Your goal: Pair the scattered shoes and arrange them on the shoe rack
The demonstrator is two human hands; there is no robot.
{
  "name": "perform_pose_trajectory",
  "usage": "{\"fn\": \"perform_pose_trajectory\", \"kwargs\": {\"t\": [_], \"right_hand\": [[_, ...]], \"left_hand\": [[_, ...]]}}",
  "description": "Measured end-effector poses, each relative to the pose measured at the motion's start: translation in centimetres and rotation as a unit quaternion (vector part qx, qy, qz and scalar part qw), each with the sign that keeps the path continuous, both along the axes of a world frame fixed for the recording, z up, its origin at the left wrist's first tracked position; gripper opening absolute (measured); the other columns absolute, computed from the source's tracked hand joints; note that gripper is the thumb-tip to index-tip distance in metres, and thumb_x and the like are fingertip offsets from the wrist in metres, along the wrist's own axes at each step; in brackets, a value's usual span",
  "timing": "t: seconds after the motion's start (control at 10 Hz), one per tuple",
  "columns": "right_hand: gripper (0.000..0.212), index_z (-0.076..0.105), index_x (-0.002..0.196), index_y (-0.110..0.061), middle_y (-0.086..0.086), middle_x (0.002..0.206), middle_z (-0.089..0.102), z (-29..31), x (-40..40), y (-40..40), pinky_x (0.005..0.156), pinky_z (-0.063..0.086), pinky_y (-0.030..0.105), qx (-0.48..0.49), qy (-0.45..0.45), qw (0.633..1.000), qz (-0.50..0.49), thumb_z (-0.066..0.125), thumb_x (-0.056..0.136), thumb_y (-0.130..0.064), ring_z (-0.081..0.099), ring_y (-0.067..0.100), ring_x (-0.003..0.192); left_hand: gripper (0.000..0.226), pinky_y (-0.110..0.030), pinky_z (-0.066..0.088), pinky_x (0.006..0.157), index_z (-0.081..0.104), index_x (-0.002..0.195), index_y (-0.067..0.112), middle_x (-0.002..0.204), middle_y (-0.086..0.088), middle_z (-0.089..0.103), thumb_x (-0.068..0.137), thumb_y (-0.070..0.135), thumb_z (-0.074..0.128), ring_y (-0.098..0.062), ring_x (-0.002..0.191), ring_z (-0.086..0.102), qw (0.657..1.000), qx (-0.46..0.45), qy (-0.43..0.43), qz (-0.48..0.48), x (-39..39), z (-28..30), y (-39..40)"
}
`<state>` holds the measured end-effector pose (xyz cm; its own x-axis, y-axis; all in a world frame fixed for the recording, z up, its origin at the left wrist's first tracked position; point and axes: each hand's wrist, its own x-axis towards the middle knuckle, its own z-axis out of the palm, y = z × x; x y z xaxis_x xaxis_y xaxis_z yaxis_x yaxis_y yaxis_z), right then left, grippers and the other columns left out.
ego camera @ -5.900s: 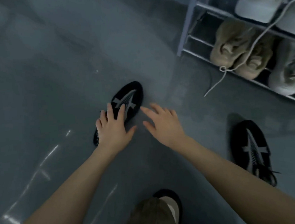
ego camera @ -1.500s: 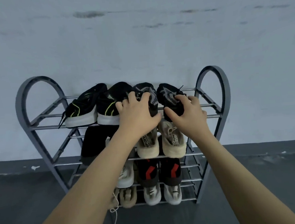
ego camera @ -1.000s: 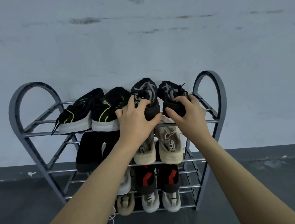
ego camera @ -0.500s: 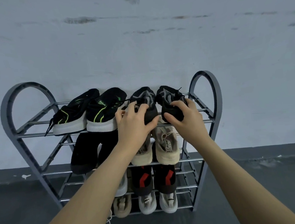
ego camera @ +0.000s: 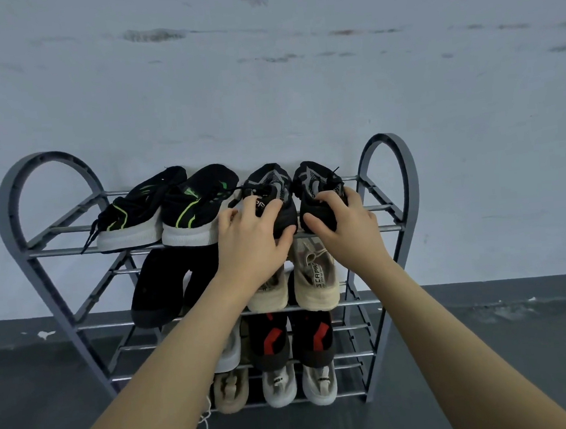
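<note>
Now, top shelf of the shoe rack [ego camera: 391,228] | black-and-green pair [ego camera: 159,214] sits far left | left hand [ego camera: 250,247] curls round the left grey-patterned shoe [ego camera: 267,185] | right hand [ego camera: 347,229] grips its mate [ego camera: 316,181] (heels toward camera, side by side).

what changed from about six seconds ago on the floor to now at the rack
Then the left hand touched one black and grey shoe on the floor, its mate lying apart to the right. Now both shoes sit side by side on the top shelf of the rack, the left shoe gripped by the left hand, the right shoe by the right hand. Over the last second and a half the grips hardly changed.
</note>
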<state>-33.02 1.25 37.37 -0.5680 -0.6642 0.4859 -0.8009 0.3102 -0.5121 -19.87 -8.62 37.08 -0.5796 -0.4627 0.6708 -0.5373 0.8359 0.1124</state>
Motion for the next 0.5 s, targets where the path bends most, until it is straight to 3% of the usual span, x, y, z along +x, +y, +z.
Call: {"fn": "perform_pose_trajectory", "kwargs": {"t": [0.2, 0.4, 0.5], "right_hand": [[0.044, 0.036, 0.13, -0.035, 0.013, 0.148, 0.027, -0.4, 0.6, 0.6, 0.11, 0.018, 0.051, -0.004, -0.01, 1.0, -0.008, 0.043, 0.089, -0.051, 0.034, 0.032, 0.132], [0.048, 0.034, 0.135, -0.036, 0.013, 0.151, 0.022, -1.1, 1.5, 0.3, 0.111, 0.009, 0.048, -0.06, 0.014, 0.997, -0.037, 0.044, 0.09, -0.049, 0.019, 0.03, 0.14], [0.044, 0.041, 0.131, -0.03, 0.007, 0.145, 0.034, 0.8, 1.6, 0.6, 0.11, 0.012, 0.046, -0.129, 0.028, 0.991, -0.032, 0.046, 0.09, -0.046, 0.027, 0.027, 0.136]], "left_hand": [[0.057, -0.046, 0.022, 0.102, 0.03, 0.142, 0.034, 0.141, -0.014, 0.039, 0.089, 0.055, 0.038, -0.033, 0.128, 0.037, 0.998, -0.024, -0.045, 0.033, 1.3, -0.3, -0.1], [0.053, -0.042, 0.024, 0.101, 0.035, 0.14, 0.028, 0.134, -0.01, 0.048, 0.09, 0.042, 0.046, -0.029, 0.124, 0.043, 1.0, -0.022, 0.017, 0.002, 2.6, -0.5, -0.2], [0.046, -0.042, 0.025, 0.099, 0.045, 0.132, 0.021, 0.129, -0.005, 0.051, 0.088, 0.037, 0.049, -0.028, 0.119, 0.047, 0.996, 0.051, 0.073, -0.011, 3.2, 2.2, -1.1]]}}
